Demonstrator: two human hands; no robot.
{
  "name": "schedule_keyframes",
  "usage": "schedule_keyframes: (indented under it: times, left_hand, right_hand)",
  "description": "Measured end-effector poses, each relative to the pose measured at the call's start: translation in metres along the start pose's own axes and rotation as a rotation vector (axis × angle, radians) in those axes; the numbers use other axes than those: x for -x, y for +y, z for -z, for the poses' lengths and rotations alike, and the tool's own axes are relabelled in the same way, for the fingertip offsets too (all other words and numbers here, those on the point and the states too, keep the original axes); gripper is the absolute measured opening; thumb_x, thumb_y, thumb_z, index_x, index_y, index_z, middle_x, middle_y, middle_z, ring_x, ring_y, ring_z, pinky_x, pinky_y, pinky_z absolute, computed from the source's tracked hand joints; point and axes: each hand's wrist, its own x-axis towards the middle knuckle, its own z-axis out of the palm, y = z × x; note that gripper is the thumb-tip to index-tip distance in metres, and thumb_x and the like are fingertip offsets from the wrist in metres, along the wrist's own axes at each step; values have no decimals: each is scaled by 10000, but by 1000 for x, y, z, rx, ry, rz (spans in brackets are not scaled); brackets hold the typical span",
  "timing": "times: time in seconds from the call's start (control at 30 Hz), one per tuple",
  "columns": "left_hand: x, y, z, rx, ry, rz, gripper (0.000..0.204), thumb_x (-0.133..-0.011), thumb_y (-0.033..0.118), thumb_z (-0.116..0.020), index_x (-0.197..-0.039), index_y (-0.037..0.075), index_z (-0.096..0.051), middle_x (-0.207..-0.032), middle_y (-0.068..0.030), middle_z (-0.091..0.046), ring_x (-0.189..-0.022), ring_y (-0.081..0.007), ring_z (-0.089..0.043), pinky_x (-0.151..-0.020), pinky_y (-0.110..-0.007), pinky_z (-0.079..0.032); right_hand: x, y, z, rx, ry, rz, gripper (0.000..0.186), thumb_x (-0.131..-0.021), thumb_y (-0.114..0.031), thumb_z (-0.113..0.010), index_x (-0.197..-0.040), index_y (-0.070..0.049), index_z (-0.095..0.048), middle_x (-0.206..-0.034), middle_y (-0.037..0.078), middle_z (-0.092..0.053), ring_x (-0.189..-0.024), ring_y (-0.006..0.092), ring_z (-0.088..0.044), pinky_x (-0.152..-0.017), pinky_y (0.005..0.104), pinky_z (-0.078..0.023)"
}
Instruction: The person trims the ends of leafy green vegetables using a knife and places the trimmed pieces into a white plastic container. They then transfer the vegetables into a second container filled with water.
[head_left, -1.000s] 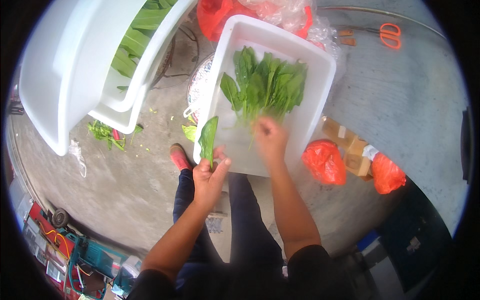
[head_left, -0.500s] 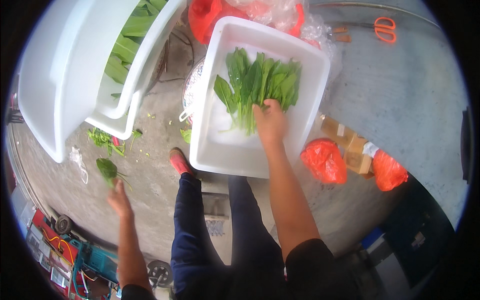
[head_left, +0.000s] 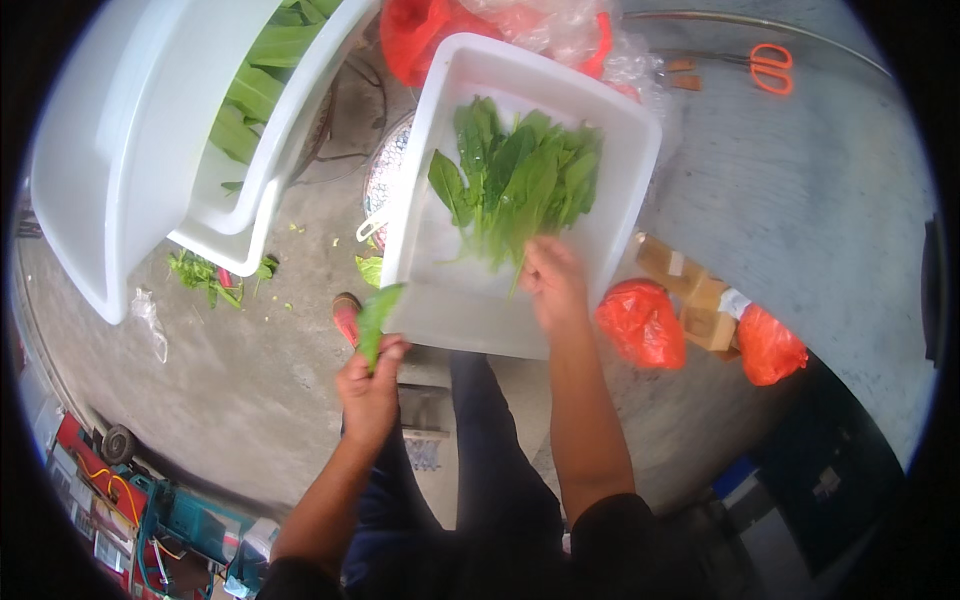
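My left hand (head_left: 368,395) is closed on a green leaf (head_left: 378,322), held upright at the near left corner of the white tray (head_left: 630,160). Inside this tray lies a loose bunch of dark green leafy stems (head_left: 510,170). My right hand (head_left: 555,285) is over the tray's near right part, at the stem ends of the bunch, its fingers curled and pinched on a thin green stem, slightly blurred.
Stacked white tubs (head_left: 120,180) with broad leaves stand left; scraps (head_left: 205,275) lie on the concrete floor (head_left: 230,380). Red bags (head_left: 640,320), cardboard (head_left: 705,320) and orange-handled scissors (head_left: 770,68) are on the right. Plastic bags (head_left: 530,25) lie behind the tray, a patterned basin (head_left: 385,165) beside it.
My left hand swung out low to the left with a leafy piece, then came back beside the tray holding a leaf. My right hand reached into the bunch and has drawn back toward me.
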Motion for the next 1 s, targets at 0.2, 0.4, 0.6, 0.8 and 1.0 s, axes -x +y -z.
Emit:
schedule_keyframes:
  times: [0.2,0.4,0.6,0.8,1.0]
  left_hand:
    - [-18,25,-52,121,-232,71,180,-813,25,-595,-993,17,-591,-884,-25,-613,-688,-54,-513,-619,-182,-409]
    - [-18,9,-48,284,-164,119,141,-804,36,-610,-943,25,-585,-772,12,-567,-533,-17,-403,-460,-179,-315]
    - [16,-13,37,220,79,266,40,-810,68,-606,-815,74,-567,-646,62,-490,-503,-18,-386,-441,-174,-290]
    - [14,-73,173,-45,601,263,68,-846,160,-574,-870,96,-575,-634,60,-477,-465,-20,-310,-409,-182,-233]
    - [-12,-67,175,-146,732,336,202,-870,172,-551,-1040,73,-598,-664,53,-513,-465,-25,-265,-405,-194,-213]
  right_hand:
    - [22,19,-31,-292,-298,-133,189,-837,-104,-576,-1002,-14,-554,-828,14,-547,-674,105,-495,-603,238,-406]
    - [30,36,-42,-60,-392,-109,143,-816,-91,-587,-944,-28,-600,-852,21,-593,-757,108,-538,-686,248,-427]
    - [-25,51,-32,503,135,327,232,-741,-129,-668,-950,-50,-608,-829,24,-601,-719,131,-557,-658,272,-463]
    - [-57,20,-68,1238,539,840,386,-689,-112,-676,-1052,-85,-548,-832,84,-580,-744,206,-589,-678,290,-472]
    - [-64,9,-51,601,319,464,457,-710,-15,-627,-1142,-35,-479,-986,82,-589,-847,163,-573,-704,276,-460]
